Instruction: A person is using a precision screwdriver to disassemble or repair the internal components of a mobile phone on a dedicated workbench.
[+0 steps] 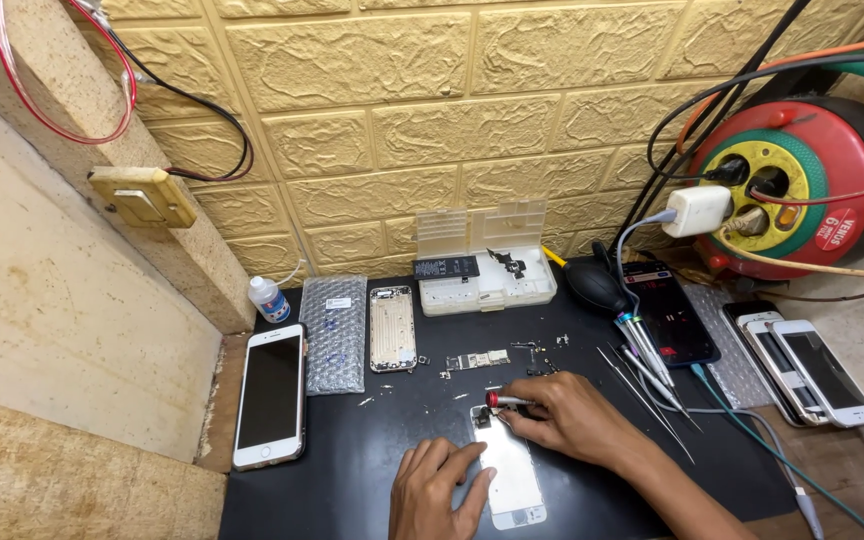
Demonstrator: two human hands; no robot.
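Note:
A white phone screen panel (512, 480) lies face down on the black mat (372, 470). My left hand (437, 490) rests flat on the panel's left edge and holds it still. My right hand (567, 415) grips a small red-handled screwdriver (502, 400), its tip at the top end of the panel. Above them lie a small circuit board (479, 360), tiny loose metal parts (542, 352) and an empty silver phone housing (392, 328).
A white phone (270, 395) and a bubble-wrap bag (333, 332) lie left. A clear parts box (485, 262), a small bottle (268, 298), a black air blower (592, 285), tweezers and drivers (647, 385), a dark phone (670, 312), stacked white phones (802, 372) and a red cable reel (792, 190) surround the mat.

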